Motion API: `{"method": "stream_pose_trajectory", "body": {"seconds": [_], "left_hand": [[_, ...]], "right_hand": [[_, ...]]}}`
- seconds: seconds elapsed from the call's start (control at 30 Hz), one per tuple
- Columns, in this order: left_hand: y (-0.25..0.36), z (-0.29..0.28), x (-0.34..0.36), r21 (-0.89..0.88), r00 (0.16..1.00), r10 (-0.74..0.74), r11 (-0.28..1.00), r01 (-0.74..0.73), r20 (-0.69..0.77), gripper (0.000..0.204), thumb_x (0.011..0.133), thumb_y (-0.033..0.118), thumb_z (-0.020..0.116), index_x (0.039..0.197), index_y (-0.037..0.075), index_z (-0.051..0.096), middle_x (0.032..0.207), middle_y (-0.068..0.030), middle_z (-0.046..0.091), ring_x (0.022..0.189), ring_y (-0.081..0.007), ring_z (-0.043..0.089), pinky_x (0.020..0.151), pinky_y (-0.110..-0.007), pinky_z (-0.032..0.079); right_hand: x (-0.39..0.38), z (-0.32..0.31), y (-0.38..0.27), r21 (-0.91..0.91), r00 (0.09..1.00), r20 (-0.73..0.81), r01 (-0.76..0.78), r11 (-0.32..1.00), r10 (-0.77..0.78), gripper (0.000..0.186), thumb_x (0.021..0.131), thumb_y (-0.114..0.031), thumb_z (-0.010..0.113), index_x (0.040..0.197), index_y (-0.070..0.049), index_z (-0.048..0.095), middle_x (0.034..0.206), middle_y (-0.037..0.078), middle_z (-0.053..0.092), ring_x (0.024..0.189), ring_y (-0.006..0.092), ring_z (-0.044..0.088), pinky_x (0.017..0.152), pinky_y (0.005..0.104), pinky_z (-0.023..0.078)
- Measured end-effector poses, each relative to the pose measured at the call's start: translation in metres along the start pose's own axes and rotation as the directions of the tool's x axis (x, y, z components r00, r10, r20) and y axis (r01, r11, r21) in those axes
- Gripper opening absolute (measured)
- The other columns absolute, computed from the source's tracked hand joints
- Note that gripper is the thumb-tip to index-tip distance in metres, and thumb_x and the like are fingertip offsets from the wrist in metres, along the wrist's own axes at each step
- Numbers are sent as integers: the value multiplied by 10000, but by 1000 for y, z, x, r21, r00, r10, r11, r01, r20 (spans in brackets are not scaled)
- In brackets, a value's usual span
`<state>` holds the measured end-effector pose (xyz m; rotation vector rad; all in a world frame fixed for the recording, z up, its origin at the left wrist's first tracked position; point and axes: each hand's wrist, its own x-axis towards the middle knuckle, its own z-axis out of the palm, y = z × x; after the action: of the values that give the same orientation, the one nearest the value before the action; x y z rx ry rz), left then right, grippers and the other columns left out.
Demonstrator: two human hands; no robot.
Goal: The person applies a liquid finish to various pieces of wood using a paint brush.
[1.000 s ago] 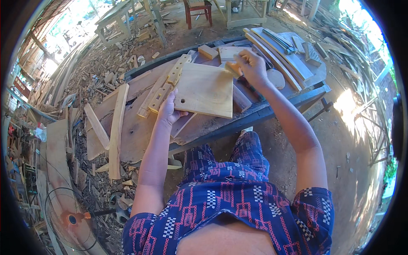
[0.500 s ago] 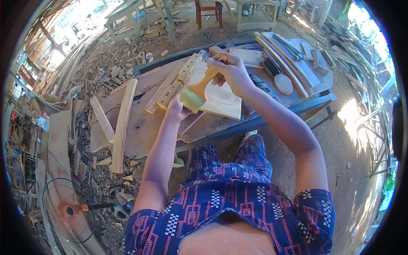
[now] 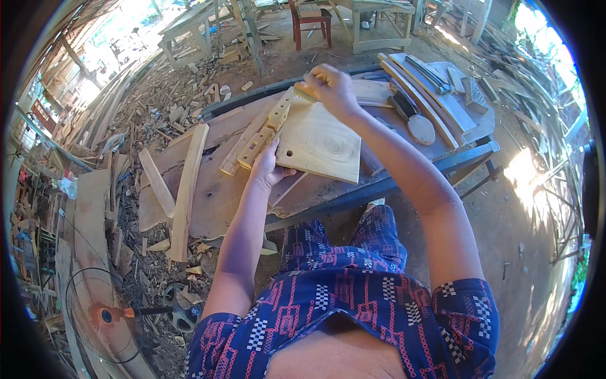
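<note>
My left hand (image 3: 270, 167) grips the near left corner of a pale square wooden board (image 3: 323, 142), its fingers reaching under the edge. A dark round hole shows in the board close to that hand. Over the board's far edge, my right hand (image 3: 331, 91) is closed on a paintbrush (image 3: 305, 93); most of its handle is hidden by the hand. The bristles are at the board's far left corner, and whether they touch it I cannot tell. Just left of the board lie wooden blocks with holes (image 3: 264, 136).
The low worktable (image 3: 199, 183) carries a dark-bristled brush (image 3: 402, 103), a round-ended wooden piece (image 3: 420, 129) and long strips (image 3: 420, 101) at the right. Two planks (image 3: 187, 196) lean at its left. A fan (image 3: 106, 314) stands at lower left; a red chair (image 3: 311, 24) is behind.
My right hand has swung the paintbrush away from me, from above the near left corner to the board's far edge. The board's near left part and its hole are now uncovered.
</note>
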<state>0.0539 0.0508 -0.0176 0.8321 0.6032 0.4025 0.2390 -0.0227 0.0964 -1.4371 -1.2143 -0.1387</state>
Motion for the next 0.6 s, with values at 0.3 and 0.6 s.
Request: {"method": "stream_pose_trajectory", "body": {"seconds": [0.3,0.6], "left_hand": [[-4,-11,9,-51,1000,11,999,-12,-13,403,916,448,379,1120,119,490,902,-93,614,721,-230,623,436,-363,501],[3,18,-1,-156,995,-27,988,12,-96,502,892,533,366,1146,119,490,966,-96,613,766,-224,622,489,-362,527]], "right_hand": [[-49,-14,-62,179,920,380,21,984,-89,199,835,-186,624,889,5,599,700,54,599,593,102,546,550,240,429],[-53,-46,-36,438,805,359,-592,676,472,227,819,-230,645,883,-20,590,698,67,624,448,86,556,387,189,431]]}}
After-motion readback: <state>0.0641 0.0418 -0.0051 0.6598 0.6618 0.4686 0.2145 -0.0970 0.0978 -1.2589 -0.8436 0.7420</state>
